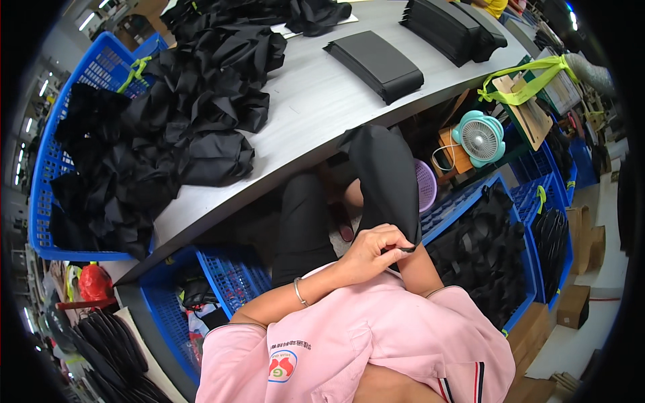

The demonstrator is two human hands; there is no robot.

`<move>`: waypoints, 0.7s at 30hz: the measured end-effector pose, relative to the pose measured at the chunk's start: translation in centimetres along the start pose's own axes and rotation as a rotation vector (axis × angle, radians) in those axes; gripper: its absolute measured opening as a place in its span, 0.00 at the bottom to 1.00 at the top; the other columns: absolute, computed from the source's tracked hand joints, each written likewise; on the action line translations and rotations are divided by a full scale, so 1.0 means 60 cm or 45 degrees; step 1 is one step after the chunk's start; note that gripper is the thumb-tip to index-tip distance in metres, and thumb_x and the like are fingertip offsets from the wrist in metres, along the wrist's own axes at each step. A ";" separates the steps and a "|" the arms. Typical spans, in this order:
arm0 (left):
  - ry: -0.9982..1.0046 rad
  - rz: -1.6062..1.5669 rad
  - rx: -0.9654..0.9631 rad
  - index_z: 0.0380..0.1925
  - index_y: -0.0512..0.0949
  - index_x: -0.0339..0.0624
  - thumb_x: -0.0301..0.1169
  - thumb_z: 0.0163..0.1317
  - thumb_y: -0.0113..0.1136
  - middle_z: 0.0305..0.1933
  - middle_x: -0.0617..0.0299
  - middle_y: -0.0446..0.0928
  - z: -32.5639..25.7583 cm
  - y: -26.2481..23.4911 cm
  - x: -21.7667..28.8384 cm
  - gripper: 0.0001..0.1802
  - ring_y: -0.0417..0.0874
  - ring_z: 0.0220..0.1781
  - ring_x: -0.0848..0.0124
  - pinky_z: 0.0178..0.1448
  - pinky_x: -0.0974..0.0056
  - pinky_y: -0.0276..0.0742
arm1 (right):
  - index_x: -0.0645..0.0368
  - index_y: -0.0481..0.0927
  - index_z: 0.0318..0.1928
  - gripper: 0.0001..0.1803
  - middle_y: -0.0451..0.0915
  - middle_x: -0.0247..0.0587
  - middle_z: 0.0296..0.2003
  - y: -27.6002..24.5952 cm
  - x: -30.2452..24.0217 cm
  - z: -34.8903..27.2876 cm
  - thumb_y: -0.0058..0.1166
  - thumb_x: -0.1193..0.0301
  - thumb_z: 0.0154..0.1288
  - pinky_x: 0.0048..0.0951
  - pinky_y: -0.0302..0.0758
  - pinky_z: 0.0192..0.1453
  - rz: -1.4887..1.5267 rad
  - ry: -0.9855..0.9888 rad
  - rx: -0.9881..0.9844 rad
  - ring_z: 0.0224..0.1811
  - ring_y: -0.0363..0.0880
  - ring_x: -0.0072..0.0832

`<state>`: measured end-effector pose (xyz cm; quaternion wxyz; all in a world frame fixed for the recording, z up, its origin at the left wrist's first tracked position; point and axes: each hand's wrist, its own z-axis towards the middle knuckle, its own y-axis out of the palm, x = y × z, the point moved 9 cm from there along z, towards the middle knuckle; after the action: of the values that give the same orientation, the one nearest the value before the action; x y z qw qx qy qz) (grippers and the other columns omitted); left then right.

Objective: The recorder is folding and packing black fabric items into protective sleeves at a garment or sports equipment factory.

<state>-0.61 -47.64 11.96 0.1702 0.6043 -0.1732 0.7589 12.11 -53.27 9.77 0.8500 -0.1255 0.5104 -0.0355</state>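
A black fabric sleeve-like piece (386, 178) is drawn over my right hand and lower forearm, standing up in front of the table edge. The cloth covers my right hand completely, so its fingers are hidden. Only the bare part of my right forearm (416, 270) shows below the opening. My left hand (377, 250), with a bangle at the wrist, pinches the lower hem of the piece between thumb and fingers. Crumpled black fabric pieces (201, 101) heap up on the left of the table. Flat, neatly stacked black pieces (376, 62) lie farther back on the grey table (289, 101).
Another stack of black pieces (447, 33) stands at the back right. Blue crates (44, 195) surround the table, and one (531, 269) at the right holds black fabric. A turquoise fan (480, 137) and a purple basket (425, 186) sit beyond the table edge.
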 end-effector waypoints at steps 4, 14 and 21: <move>-0.032 -0.090 -0.132 0.37 0.82 0.34 0.24 0.63 0.63 0.36 0.61 0.81 -0.014 0.045 -0.009 0.05 0.81 0.37 0.72 0.41 0.68 0.76 | 0.64 0.81 0.45 0.13 0.82 0.46 0.44 -0.015 -0.010 0.009 0.55 0.75 0.59 0.31 0.74 0.61 0.176 0.089 0.175 0.48 0.80 0.39; -0.270 -0.279 0.380 0.40 0.78 0.37 0.24 0.67 0.56 0.38 0.67 0.75 0.005 -0.044 -0.046 0.04 0.75 0.41 0.79 0.47 0.71 0.72 | 0.61 0.79 0.53 0.15 0.82 0.36 0.48 -0.032 -0.113 -0.011 0.51 0.73 0.68 0.31 0.72 0.60 -0.885 -0.486 0.107 0.52 0.79 0.31; -0.066 -0.287 0.897 0.38 0.80 0.32 0.28 0.71 0.56 0.34 0.68 0.79 0.062 -0.222 -0.113 0.09 0.74 0.38 0.83 0.45 0.73 0.72 | 0.65 0.76 0.57 0.16 0.76 0.43 0.59 0.086 -0.008 -0.098 0.48 0.69 0.76 0.29 0.69 0.67 0.632 0.518 0.083 0.61 0.72 0.22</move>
<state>10.24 -37.98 6.87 0.0297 0.6601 0.1622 0.7328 6.37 -49.22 6.27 0.7169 0.0399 0.6834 0.1322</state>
